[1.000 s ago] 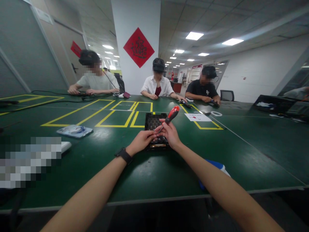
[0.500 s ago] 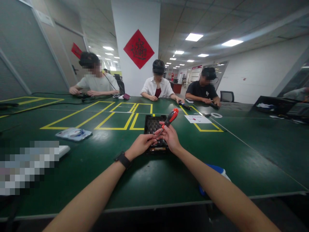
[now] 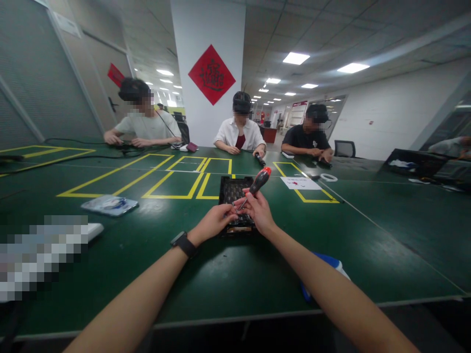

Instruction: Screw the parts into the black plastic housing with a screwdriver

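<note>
A screwdriver [image 3: 260,180] with a black and red handle slants up to the right, its metal shaft pointing down to the left. My right hand [image 3: 260,212] has its fingers closed round the lower handle and shaft. At the shaft's tip, my left hand [image 3: 218,220] pinches with thumb and fingertips; what lies between them is too small to make out. Beneath both hands an open black case [image 3: 225,187] rests on the table, with rows of small compartments or pieces inside. My hands cover part of its interior.
On the green table [image 3: 176,289] lie a clear plastic packet [image 3: 110,205] at left, a blue and white object [image 3: 327,257] partly under my right forearm, a paper sheet [image 3: 300,183] and a white ring [image 3: 328,177]. Several co-workers sit across, one handling a dark tool [image 3: 259,160].
The screwdriver handle has turned about its length, showing less red, and sits slightly lower. My hands stay over the case. The middle co-worker's hand and dark tool have moved left.
</note>
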`<state>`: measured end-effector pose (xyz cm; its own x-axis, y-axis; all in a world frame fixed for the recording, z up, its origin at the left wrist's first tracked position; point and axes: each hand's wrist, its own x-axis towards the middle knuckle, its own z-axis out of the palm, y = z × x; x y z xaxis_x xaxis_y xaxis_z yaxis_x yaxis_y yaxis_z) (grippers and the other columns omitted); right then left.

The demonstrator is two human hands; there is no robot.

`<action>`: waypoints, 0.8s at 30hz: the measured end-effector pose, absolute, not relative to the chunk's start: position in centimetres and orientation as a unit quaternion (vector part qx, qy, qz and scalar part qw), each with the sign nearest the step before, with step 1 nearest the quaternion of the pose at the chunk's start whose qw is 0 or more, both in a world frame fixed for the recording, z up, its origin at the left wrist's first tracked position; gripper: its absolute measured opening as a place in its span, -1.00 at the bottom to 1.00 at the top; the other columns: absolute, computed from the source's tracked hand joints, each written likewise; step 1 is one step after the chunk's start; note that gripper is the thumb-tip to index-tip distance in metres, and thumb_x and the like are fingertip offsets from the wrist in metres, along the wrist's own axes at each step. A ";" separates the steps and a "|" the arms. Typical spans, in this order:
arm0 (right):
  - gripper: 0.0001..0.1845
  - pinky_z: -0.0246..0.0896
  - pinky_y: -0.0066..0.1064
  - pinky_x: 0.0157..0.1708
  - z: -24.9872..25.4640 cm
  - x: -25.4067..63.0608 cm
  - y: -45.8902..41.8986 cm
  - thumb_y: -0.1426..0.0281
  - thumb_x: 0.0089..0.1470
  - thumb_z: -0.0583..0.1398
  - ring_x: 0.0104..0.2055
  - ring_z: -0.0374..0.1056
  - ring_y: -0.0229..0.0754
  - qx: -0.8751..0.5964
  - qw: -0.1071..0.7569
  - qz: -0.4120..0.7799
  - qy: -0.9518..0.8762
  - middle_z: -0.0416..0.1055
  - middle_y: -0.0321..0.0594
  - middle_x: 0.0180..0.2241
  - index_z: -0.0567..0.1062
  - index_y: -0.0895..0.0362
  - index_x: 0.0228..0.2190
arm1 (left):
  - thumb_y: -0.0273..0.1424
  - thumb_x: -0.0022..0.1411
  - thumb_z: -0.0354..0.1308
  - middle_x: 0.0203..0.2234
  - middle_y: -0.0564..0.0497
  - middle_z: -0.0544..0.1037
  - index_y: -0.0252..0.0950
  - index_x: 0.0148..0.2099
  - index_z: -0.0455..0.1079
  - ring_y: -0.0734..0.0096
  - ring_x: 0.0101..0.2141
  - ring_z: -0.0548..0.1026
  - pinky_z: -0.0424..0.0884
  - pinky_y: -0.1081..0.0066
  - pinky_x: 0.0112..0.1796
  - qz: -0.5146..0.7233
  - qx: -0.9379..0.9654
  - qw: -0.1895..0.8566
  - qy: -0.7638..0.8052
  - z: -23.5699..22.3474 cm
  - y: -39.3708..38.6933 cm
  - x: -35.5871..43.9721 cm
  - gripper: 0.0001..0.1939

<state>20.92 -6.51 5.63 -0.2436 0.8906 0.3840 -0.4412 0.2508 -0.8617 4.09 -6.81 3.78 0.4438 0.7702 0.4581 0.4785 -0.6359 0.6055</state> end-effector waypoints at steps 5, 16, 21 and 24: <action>-0.69 0.36 -0.42 -0.47 5.5 21.1 -6.3 0.24 0.09 0.08 -0.46 0.43 -0.25 -0.215 0.580 0.588 -0.521 0.49 -0.23 -0.46 0.28 0.11 -0.14 | -0.31 0.25 -0.05 -0.42 0.00 0.50 -0.34 -0.28 0.42 0.43 -0.39 0.41 0.30 0.45 -0.28 0.364 0.829 0.230 0.356 3.8 -6.9 4.3 -0.73; -0.68 0.36 -0.45 -0.47 5.5 21.0 -6.5 0.23 0.04 0.15 -0.46 0.42 -0.28 -0.218 0.592 0.555 -0.543 0.47 -0.28 -0.45 0.27 0.08 -0.17 | -0.25 0.14 0.10 -0.51 0.07 0.42 -0.34 -0.38 0.33 0.49 -0.46 0.33 0.25 0.50 -0.38 0.391 0.815 0.181 0.387 4.0 -7.2 4.4 -0.76; -0.66 0.37 -0.41 -0.48 5.2 21.0 -6.3 0.22 0.10 0.07 -0.46 0.42 -0.25 -0.196 0.578 0.570 -0.550 0.48 -0.25 -0.44 0.22 0.08 -0.10 | -0.30 0.23 -0.03 -0.49 0.03 0.47 -0.36 -0.31 0.41 0.47 -0.45 0.37 0.25 0.50 -0.37 0.356 0.837 0.180 0.374 4.2 -7.4 4.3 -0.73; -0.67 0.37 -0.39 -0.48 5.0 21.1 -6.2 0.23 0.12 0.04 -0.45 0.43 -0.24 -0.188 0.583 0.576 -0.541 0.48 -0.24 -0.44 0.21 0.09 -0.09 | -0.28 0.24 -0.03 -0.44 0.02 0.50 -0.36 -0.24 0.42 0.46 -0.43 0.38 0.26 0.49 -0.35 0.366 0.828 0.194 0.378 4.3 -7.6 4.4 -0.71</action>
<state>21.08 -6.16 4.98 -0.2501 0.8754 0.4137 -0.4673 0.2651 -0.8434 4.39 -7.60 4.27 0.4460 0.7679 0.4598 0.4840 -0.6391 0.5978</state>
